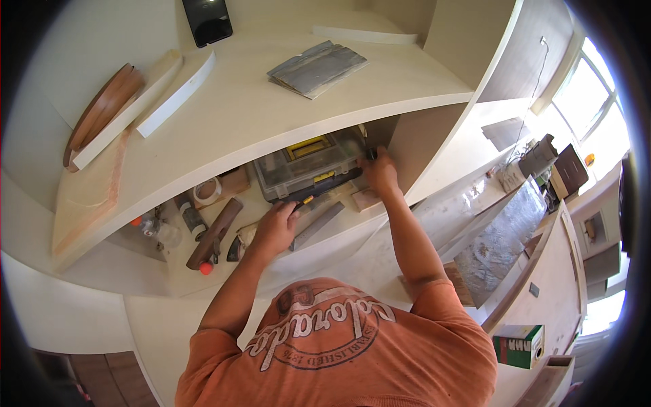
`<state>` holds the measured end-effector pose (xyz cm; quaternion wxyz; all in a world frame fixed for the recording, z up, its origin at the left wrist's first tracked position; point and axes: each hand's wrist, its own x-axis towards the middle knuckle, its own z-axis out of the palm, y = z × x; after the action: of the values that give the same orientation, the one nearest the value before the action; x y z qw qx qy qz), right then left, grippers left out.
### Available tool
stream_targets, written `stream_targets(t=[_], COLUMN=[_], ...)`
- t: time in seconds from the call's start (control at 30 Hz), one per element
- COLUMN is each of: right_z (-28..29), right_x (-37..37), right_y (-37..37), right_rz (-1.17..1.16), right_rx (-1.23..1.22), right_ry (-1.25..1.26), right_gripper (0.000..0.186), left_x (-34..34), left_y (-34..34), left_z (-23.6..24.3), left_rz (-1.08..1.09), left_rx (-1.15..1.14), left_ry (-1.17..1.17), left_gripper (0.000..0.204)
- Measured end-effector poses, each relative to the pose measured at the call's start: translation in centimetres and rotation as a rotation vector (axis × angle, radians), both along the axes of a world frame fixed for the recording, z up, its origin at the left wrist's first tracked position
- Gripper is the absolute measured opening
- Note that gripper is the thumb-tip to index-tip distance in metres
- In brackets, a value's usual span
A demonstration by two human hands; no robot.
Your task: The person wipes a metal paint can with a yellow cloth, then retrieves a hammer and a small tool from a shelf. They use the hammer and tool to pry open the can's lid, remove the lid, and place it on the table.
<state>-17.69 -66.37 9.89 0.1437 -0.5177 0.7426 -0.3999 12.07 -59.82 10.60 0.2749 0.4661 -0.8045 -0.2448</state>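
My left hand is closed on a slim yellow-and-black tool at the front edge of a toolbox with a clear lid and a yellow handle. The box sits on the lower shelf, under the overhanging upper one. At its right end, my right hand is closed around a small dark object, whose kind I cannot make out. Beside my left hand lie a flat grey metal strip and a wooden hand plane.
Left of the plane are a dark bottle, a roll of tape and a clear bottle. Grey sheets, a black phone and coiled brown edging lie above. The upper shelf's front edge overhangs my hands.
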Motion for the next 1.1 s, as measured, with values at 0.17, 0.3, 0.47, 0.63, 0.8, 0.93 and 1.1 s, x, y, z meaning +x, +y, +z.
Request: stream_targets(t=[0.17,0.3,0.47,0.63,0.8,0.93,1.1], right_z=[-0.6,-0.7,-0.5,-0.1,0.6,-1.2,-1.3], right_x=[0.3,0.2,0.1,0.6,2.5,2.1,2.2], right_y=[-0.4,-1.0,-2.2,-2.4,-1.9,-1.4,-1.6], right_rz=[0.023,-0.017,0.037,-0.011,0.002,-0.044,-0.008], right_rx=[-0.053,-0.079,-0.154,-0.103,-0.078,-0.132,-0.145], right_ry=[0.036,0.049,0.097,0.096,0.145,0.274,0.194], right_gripper=[0.043,0.045,0.043,0.04,0.04,0.038,0.037], left_x=[2.7,5.5,10.0,9.1,8.8,3.0,-0.7], left_y=[0.1,-0.5,-1.9,-2.5,-3.8,-3.2,-4.1], left_z=[-1.1,-4.0,-5.7,-4.5,-7.4,-1.2,-0.2], left_rz=[0.047,0.171,0.472,0.519,0.481,0.273,0.196], left_rx=[-0.073,-0.161,0.01,0.078,-0.12,-0.588,-0.68], left_ry=[0.01,0.085,0.107,-0.065,-0.057,0.064,-0.202], left_gripper=[0.029,0.031,0.03,0.032,0.038,0.044,0.063])
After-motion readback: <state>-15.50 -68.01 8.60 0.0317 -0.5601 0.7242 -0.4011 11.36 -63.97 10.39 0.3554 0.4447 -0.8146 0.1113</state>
